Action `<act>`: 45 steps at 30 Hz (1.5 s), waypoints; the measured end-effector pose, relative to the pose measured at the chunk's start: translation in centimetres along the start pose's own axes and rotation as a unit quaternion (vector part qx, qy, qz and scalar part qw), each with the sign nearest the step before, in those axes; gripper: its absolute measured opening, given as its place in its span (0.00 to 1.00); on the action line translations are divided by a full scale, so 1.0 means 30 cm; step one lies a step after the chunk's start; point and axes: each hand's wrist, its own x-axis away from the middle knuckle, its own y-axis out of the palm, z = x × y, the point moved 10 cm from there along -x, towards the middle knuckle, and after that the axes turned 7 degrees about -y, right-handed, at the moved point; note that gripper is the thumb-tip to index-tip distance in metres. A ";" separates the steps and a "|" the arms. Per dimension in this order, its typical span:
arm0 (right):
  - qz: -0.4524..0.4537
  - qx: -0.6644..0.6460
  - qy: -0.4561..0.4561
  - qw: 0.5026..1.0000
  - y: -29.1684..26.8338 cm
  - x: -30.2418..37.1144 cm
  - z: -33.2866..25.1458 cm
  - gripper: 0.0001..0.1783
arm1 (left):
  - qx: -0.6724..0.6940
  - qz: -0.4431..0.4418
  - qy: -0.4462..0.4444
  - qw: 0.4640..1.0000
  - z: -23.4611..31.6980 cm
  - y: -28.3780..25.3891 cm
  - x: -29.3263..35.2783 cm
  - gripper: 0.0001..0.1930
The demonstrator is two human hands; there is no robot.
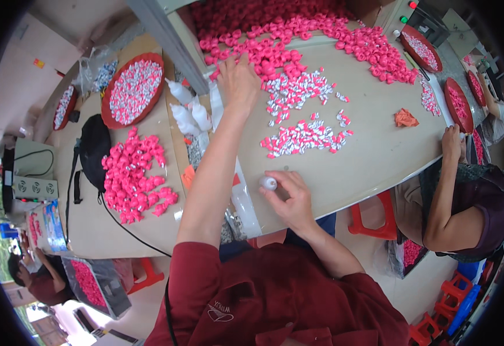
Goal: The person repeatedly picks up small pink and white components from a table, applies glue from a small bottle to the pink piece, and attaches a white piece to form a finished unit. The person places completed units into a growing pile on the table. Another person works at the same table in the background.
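My left hand (240, 86) reaches far forward to the near edge of a heap of small glossy pink moulded pieces (269, 55). Its fingers look apart and touch or hover over the pieces; the fingertips are partly hidden. Close to my body, my right hand (291, 199) is closed around a small white squeeze bottle (268, 184), its tip end turned up toward me. Beyond that bottle, two loose patches of small pink-and-white pieces, a far one (295, 92) and a nearer one (304, 138), lie spread on the beige tabletop (379, 132).
White squeeze bottles (185, 118) stand left of my left forearm, beside a metal post (174, 46). Farther left are a red tray (106, 104) of pink-and-white pieces and a pink pile (133, 179). Right lies a crumpled orange scrap (406, 118); a co-worker (465, 213) sits beyond.
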 end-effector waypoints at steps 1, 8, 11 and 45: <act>-0.002 -0.003 -0.010 1.000 0.005 -0.001 -0.009 0.16 | -0.020 -0.001 -0.010 1.000 -0.034 0.029 -0.045 0.16; 0.010 -0.017 0.001 1.000 -0.012 0.002 0.009 0.16 | -0.073 -0.050 0.025 0.996 -0.053 0.122 -0.144 0.18; 0.016 -0.054 0.004 0.998 -0.011 -0.001 0.006 0.17 | -0.057 -0.037 0.049 0.996 -0.027 0.071 -0.137 0.20; 0.026 -0.141 0.011 0.990 -0.016 0.154 -0.042 0.17 | 0.685 -0.207 -0.347 0.606 -0.050 -0.321 0.903 0.10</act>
